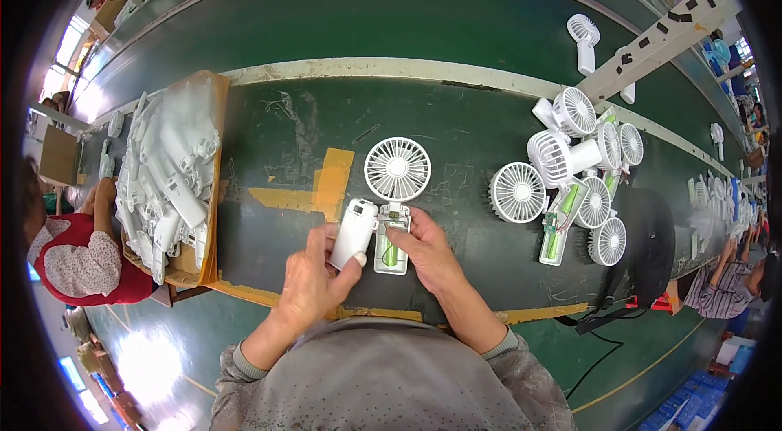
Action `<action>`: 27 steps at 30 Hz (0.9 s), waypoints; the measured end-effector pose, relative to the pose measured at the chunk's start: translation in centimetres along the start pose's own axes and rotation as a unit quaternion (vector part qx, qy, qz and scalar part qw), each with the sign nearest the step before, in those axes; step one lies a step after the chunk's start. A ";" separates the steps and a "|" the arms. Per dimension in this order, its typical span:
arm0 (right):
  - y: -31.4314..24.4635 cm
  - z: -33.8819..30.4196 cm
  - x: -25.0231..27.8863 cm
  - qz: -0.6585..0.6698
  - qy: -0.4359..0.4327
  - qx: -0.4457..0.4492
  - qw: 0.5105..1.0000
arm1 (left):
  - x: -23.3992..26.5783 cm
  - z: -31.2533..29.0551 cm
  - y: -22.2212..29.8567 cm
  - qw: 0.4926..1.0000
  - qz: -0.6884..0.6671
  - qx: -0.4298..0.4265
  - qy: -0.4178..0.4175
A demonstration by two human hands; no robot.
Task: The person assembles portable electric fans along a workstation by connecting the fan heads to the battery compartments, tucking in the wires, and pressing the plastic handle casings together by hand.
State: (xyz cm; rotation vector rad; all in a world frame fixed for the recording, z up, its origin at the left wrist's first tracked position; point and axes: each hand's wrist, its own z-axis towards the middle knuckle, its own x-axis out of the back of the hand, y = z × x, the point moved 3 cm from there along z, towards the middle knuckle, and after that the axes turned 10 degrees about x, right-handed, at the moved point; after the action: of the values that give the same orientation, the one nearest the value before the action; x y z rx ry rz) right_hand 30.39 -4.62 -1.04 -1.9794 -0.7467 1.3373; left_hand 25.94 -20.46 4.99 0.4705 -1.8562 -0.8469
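A white handheld fan point(397, 169) lies in front of me, its round grille pointing away. Its handle half point(392, 258) is open toward me and shows a green battery and a small circuit board. My right hand point(429, 250) grips this handle from the right, with the thumb laid over the inside. In my left hand point(316, 270) is a white handle cover point(354, 232), held between thumb and fingers just left of the open handle. The cover's smooth outer side faces up, and its upper corner is close to the fan's neck; whether they touch I cannot tell.
A cardboard box point(218, 178) full of white plastic handle parts stands at the left. Several white fans point(519, 192) are piled at the right, some with open handles. Beyond a pale rail point(366, 67) runs a green conveyor belt point(350, 11). A black bag point(652, 244) sits at the right edge; co-workers are on both sides.
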 end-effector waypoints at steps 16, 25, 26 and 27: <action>0.1 -0.5 0.1 0.037 -0.055 -0.020 0.998 | -2.5 -0.6 2.5 0.981 0.156 -0.113 0.024; -0.6 -0.6 -0.4 0.049 -0.103 -0.017 0.993 | -2.8 -0.7 2.1 0.975 0.189 -0.115 0.033; -0.7 -0.7 -0.6 0.055 -0.104 -0.026 0.993 | -2.8 -0.7 2.0 0.975 0.188 -0.115 0.034; -0.7 -0.7 -0.6 0.062 -0.105 -0.034 0.992 | -2.8 -0.7 1.9 0.974 0.189 -0.117 0.030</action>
State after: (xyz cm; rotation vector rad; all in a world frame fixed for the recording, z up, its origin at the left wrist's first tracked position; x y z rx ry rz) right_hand 30.78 -4.76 0.09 -1.9863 -0.7857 1.6326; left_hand 27.85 -17.56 4.76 -0.0081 -1.6893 -0.7660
